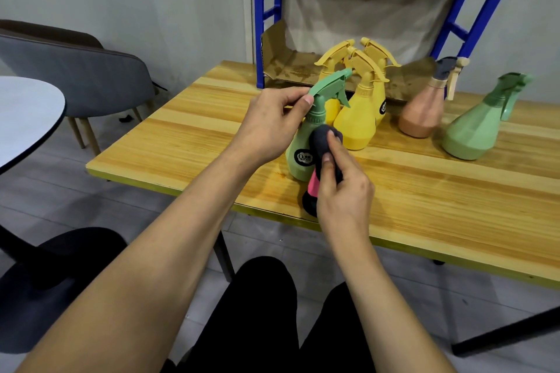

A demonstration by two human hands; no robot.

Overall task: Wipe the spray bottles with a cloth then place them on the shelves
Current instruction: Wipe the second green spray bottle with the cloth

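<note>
Head view, stock count. Small green bottle (300, 145): at worktop (181, 130), my left hand (272, 118) pinching its trigger head, my right hand (342, 188) gripping the cloth (325, 138) against its side; wiping underway. Yellow bottles (357, 118), peach bottle (422, 112), big green bottle (472, 130): awaiting, none visibly on the shelves (260, 39).

green bottle (298, 142): right side of body hidden behind cloth (324, 139); label text too small to read
cloth: lower part covered by right hand (345, 194)
yellow bottles (356, 121): near table's (181, 133) far edge, rear two mostly hidden by front one
table: right end cut off by picture edge
shelf frame (258, 39): top cut off
</note>
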